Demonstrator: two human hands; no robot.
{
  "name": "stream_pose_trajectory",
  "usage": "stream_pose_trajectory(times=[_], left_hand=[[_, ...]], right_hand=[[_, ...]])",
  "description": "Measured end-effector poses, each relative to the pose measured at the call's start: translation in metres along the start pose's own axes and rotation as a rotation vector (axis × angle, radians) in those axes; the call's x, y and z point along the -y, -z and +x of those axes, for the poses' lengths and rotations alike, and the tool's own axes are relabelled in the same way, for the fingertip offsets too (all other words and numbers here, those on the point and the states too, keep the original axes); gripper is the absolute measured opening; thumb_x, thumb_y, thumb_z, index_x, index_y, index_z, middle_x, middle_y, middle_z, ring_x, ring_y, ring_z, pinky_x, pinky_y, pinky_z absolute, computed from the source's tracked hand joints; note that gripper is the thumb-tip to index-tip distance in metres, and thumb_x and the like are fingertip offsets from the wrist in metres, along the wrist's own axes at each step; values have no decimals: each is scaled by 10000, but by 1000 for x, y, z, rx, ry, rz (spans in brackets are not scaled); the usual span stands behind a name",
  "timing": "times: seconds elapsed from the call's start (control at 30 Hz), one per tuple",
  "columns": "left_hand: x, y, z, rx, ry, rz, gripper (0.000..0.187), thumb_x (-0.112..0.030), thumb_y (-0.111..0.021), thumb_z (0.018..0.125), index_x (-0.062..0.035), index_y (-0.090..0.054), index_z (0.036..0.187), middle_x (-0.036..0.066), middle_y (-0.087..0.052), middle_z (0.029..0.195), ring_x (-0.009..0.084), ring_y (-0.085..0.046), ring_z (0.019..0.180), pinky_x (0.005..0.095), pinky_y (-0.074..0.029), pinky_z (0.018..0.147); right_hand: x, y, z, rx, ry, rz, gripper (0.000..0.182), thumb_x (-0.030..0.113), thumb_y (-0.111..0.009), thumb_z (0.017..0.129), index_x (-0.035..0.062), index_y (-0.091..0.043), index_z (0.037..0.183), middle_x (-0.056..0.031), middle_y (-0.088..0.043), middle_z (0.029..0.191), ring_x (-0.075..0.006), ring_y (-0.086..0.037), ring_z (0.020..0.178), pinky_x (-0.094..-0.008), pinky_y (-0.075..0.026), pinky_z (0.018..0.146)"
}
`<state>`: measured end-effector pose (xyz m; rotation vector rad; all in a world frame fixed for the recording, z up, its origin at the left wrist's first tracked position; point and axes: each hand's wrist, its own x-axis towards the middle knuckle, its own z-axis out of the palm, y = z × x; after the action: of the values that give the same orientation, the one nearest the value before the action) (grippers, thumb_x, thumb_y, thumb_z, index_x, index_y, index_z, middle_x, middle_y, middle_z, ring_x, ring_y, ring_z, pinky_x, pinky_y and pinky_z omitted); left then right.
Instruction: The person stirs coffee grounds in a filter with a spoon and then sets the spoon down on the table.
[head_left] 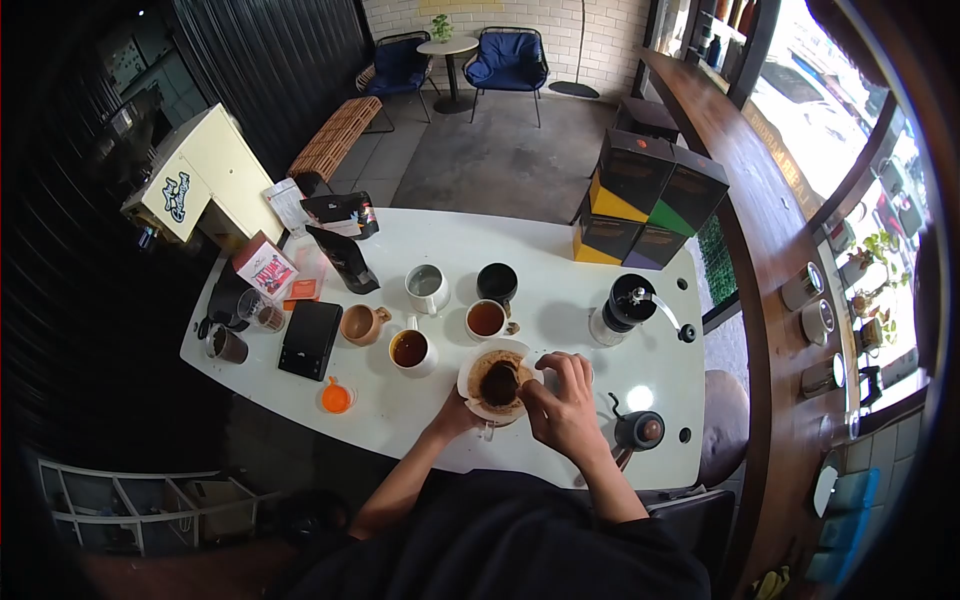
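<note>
A white coffee dripper (pixel 466 381) with a paper filter and wet brown grounds stands near the table's front edge. My left hand (pixel 455 414) is at its lower left side, fingers partly hidden beneath the rim. Over the right side of the filter, my right hand (pixel 563 406) is closed in a pinch; what it holds is too small to make out. Just behind are a white cup of dark liquid (pixel 409 348) and another cup of reddish liquid (pixel 486 319). A dark kettle (pixel 640 430) sits to the right of my right hand.
A hand grinder (pixel 628 304) with a crank stands at the right, below stacked black boxes (pixel 640 195). On the left are a black scale (pixel 311 338), a brown cup (pixel 361 324), an orange scoop (pixel 337 397) and a black pouch (pixel 343 262). A grey cup (pixel 427 287) stands further back.
</note>
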<state>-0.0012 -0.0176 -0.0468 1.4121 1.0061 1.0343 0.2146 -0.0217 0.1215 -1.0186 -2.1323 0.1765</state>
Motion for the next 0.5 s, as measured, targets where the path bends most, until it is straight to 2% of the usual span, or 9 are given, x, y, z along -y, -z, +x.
stream_pose_trajectory(times=[0.3,0.5], left_hand=[[8,0,0,8,2,-79,915,-114,-973,653,-78,-500,1435,72,-623,1384,210,-617,1256,385,-527,1075],[3,-1,0,-24,32,-76,883,-116,-972,651,-79,-527,1413,73,-639,1356,209,-625,1239,382,-527,1070]], right_hand=[[8,-4,-3,116,13,76,134,77,-775,791,75,-739,921,-142,-577,1163,-353,-548,1120,-506,-419,960],[9,12,0,62,-17,145,149,86,-753,818,75,-736,966,-146,-579,1172,-350,-549,1127,-513,-418,976]])
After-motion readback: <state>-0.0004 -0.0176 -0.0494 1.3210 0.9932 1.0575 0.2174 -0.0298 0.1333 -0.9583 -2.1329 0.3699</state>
